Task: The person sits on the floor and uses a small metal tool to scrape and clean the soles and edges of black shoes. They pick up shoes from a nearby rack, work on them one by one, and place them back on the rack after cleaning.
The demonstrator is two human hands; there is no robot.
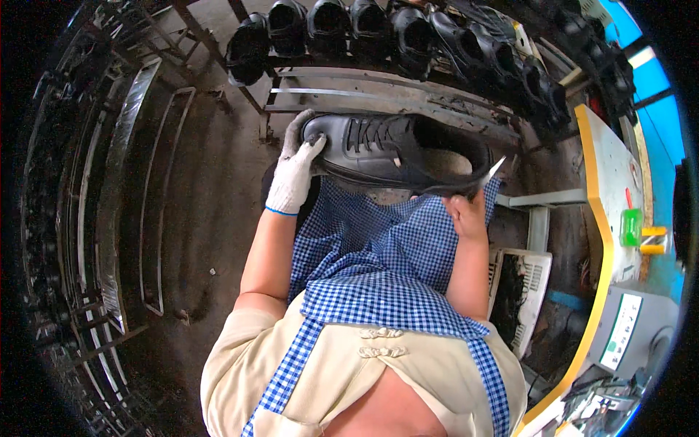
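A black lace-up leather shoe (375, 149) is held up in front of me, its toe to the left and its opening to the right. My left hand (293, 175), in a white knit glove with grey fingertips, is closed around the toe. Under the heel end, my bare right hand (467, 215) grips the shoe, its fingers partly hidden behind it. A thin, pointed white piece (496, 170) sticks up beside the heel, just above my right hand; whether it is a blade or a strip, I cannot tell.
Ahead, several black shoes (328, 28) line a metal rack (349, 93). A yellow-edged worktable (598, 211) at right carries a green container (631, 227) and a grey machine (644, 328). Below it stands a white plastic crate (540, 288). Metal frames (149, 218) stand at left.
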